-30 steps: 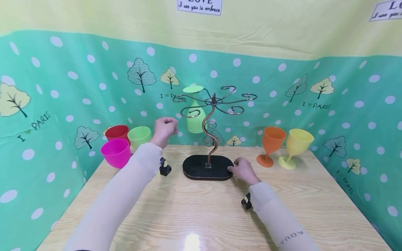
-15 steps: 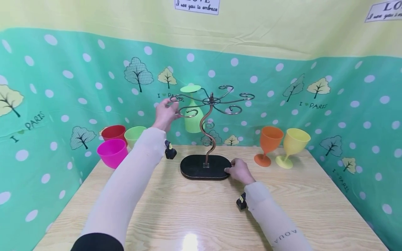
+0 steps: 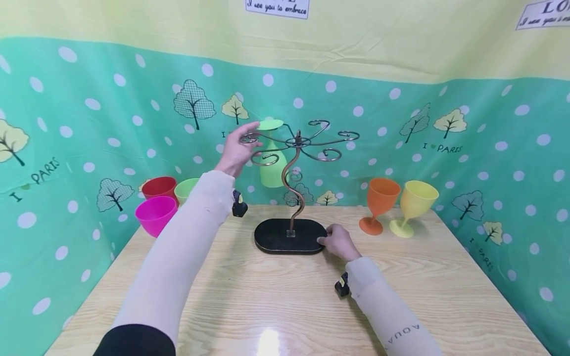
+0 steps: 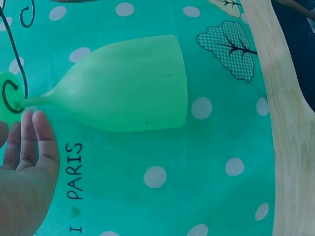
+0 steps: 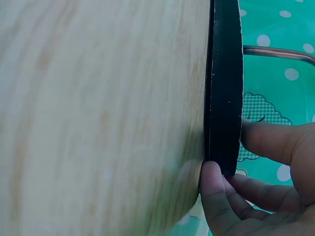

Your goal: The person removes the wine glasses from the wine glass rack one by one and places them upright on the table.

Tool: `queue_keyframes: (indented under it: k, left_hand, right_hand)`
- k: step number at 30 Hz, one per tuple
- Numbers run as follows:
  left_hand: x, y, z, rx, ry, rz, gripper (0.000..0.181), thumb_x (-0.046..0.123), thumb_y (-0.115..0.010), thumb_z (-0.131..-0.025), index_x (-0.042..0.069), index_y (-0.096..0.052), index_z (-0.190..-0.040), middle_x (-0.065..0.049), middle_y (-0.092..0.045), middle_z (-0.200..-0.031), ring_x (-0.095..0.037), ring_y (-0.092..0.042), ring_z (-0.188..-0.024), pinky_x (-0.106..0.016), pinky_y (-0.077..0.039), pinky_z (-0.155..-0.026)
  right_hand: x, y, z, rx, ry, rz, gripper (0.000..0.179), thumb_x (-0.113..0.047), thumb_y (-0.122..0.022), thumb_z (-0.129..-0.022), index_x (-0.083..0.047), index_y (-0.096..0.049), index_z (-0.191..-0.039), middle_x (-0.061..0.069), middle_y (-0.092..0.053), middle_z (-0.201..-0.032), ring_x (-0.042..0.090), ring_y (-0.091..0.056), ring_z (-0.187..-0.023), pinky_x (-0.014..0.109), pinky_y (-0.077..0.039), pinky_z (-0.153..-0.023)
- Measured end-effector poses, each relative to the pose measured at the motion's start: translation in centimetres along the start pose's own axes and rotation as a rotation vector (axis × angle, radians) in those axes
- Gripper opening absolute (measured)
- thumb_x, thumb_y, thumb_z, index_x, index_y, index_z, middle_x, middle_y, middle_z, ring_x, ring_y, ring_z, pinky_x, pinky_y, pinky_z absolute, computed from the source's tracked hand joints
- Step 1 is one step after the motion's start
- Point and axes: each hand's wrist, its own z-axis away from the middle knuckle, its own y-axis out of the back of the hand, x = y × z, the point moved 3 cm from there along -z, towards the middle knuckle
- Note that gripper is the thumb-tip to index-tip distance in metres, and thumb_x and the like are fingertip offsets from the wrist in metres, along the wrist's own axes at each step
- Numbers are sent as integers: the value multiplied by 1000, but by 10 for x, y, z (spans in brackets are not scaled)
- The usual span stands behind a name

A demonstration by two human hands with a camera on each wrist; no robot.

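A metal goblet rack point(image 3: 285, 178) with curled arms rises from an oval black base point(image 3: 276, 238) on the table. A light green goblet point(image 3: 272, 174) hangs upside down from a curled hook at the rack's left. My left hand point(image 3: 237, 149) reaches up beside it, straight fingers at the edge of the goblet's round foot point(image 3: 271, 123). In the left wrist view those fingertips lie right by the hook and thin stem point(image 4: 38, 101). My right hand point(image 3: 340, 242) pinches the right end of the base, thumb point(image 5: 268, 140) on top and fingers at its side and lower edge.
At the left stand a magenta goblet point(image 3: 156, 215), a red goblet point(image 3: 159, 188) and another green goblet point(image 3: 184, 188), partly behind my left sleeve. An orange goblet point(image 3: 383, 195) and a yellow goblet point(image 3: 417, 200) stand back right. A patterned curtain point(image 3: 378, 113) encloses the table.
My left hand has risen and moved slightly right, from beside the hanging goblet's bowl up to its foot, and its fingers have straightened. My right hand keeps its grip on the base.
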Motion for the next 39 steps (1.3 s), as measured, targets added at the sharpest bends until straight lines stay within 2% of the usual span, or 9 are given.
queue_keyframes:
  k: [6, 10, 17, 23, 26, 30, 37, 39]
  left_hand:
    - [4, 0, 1, 19, -12, -36, 53, -13, -51, -90, 13, -53, -136, -10, -58, -128, -32, -59, -108, -32, -53, -85]
    - [6, 3, 1, 43, -23, -72, 54, -16, -52, -88, 14, -56, -133, -9, -61, -125, -28, -62, -105, -34, -53, -86]
    - [9, 10, 3, 77, -85, -152, 62, -26, -49, -78, 11, -63, -125, -10, -66, -117, -25, -66, -100, -39, -52, -88]
    - [12, 18, 7, 67, -158, -202, 50, -20, -50, -82, 7, -64, -122, -13, -67, -112, -18, -67, -90, -32, -55, -80]
    - [13, 22, 9, 46, -198, -210, 41, -16, -56, -85, 3, -64, -120, -16, -67, -110, -15, -67, -87, -27, -56, -76]
    - [15, 29, 11, 35, -194, -143, 31, -10, -58, -89, -2, -65, -117, -21, -67, -108, -16, -69, -84, -27, -56, -76]
    - [21, 38, 13, 84, -89, -7, 32, -11, -43, -92, -2, -67, -112, -15, -69, -98, -20, -69, -86, -28, -55, -80]
    - [24, 40, 15, 100, -62, 55, 31, -8, -43, -91, -3, -67, -110, -14, -70, -95, -22, -70, -86, -30, -55, -80]
  right_hand:
    - [0, -1, 1, -2, 5, 13, 34, -19, -72, -85, 3, -58, -107, 11, -56, -90, 24, -53, -76, 34, -46, -66]
    - [0, 0, 2, 1, 10, 16, 30, -19, -72, -85, 1, -58, -103, 10, -54, -87, 24, -52, -74, 33, -44, -63]
    - [1, -1, 1, 6, 4, 5, 36, -20, -71, -86, 2, -58, -111, 11, -56, -93, 24, -53, -79, 34, -46, -68]
    - [1, 0, 3, 3, 9, -9, 36, -19, -71, -86, 3, -57, -110, 12, -56, -92, 24, -54, -77, 33, -46, -65]
    - [1, 0, 4, 1, 14, -2, 37, -19, -71, -86, 4, -57, -111, 12, -56, -94, 25, -53, -79, 34, -46, -66]
    - [0, 0, 3, -2, 15, 5, 37, -19, -71, -86, 4, -57, -112, 12, -56, -95, 25, -53, -80, 35, -47, -68]
    - [0, 0, 4, 1, 14, 11, 40, -19, -70, -87, 5, -56, -116, 13, -57, -98, 26, -54, -83, 37, -47, -72]
    - [0, 0, 3, 0, 14, 9, 40, -19, -70, -87, 5, -56, -116, 13, -57, -98, 26, -54, -83, 37, -47, -72]
